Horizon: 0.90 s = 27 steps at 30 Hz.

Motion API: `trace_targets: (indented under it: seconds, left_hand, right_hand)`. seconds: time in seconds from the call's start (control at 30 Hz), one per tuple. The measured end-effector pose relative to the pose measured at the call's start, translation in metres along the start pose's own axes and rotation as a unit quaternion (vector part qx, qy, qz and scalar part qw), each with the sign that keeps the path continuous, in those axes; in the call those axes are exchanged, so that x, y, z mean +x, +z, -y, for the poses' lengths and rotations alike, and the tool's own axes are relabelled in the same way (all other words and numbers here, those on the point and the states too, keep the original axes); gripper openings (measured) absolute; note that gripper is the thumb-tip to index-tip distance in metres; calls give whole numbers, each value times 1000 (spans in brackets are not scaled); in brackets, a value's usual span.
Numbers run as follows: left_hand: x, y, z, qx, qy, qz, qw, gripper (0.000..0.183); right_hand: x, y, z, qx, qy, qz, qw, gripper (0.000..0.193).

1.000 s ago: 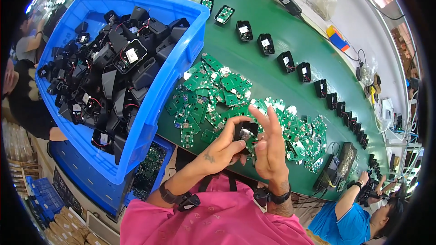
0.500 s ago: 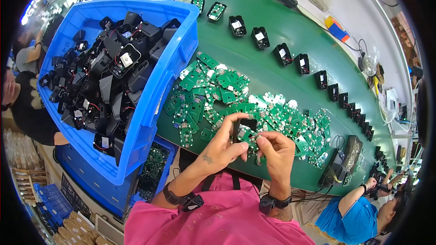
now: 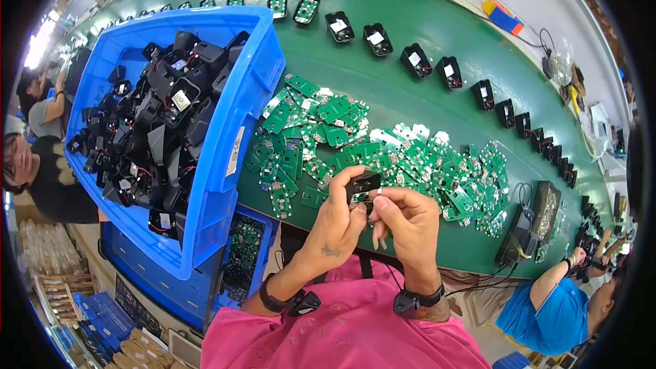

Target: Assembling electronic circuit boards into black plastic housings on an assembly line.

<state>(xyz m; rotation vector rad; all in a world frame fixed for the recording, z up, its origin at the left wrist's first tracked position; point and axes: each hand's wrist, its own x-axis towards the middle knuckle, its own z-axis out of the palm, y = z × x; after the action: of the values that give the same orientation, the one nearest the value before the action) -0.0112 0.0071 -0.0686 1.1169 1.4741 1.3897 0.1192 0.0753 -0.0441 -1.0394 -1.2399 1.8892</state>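
My left hand (image 3: 335, 225) is wrapped round a small black plastic housing (image 3: 365, 181), held above the table's near edge. A dark outer wall of the housing faces up, with a circuit board partly visible at its lower side. My right hand (image 3: 411, 222) works close against it, thumb and forefinger pinched at the housing's edge. A tiny pale bit shows at those fingertips, too small to name. Just beyond both hands lies a heap of green circuit boards (image 3: 342, 111), spread along the green table (image 3: 437, 106).
A blue bin (image 3: 263, 72) of black housings (image 3: 157, 140) stands at the left. Further housings (image 3: 377, 39) line the table's far side, some with boards in them. A black power adapter (image 3: 516, 239) sits at the right, near a co-worker in a blue shirt (image 3: 547, 314). Others are at the left.
The housing has been tipped in my left hand: its board faced up before, and now a black wall does. My right fingers stay at its edge. The whole view has shifted slightly.
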Motion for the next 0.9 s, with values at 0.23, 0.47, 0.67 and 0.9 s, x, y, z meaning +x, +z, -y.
trace_targets:
  seconds: [0.23,0.47,0.67,0.9]
  left_hand:
    - [-3,2,4,7,-12,-19,1000,51]
    - [3,-10,-18,4,-43,100,994,52]
    - [4,-10,-17,61,-5,112,992,53]
    - [6,-6,-17,172,66,126,975,59]
  right_hand:
    - [-6,1,-11,-221,-186,-60,956,7]
    - [-1,-23,21,-283,-112,75,950,6]
    - [1,-25,21,-295,-122,84,944,8]
    - [-2,-26,13,-337,-132,49,931,6]
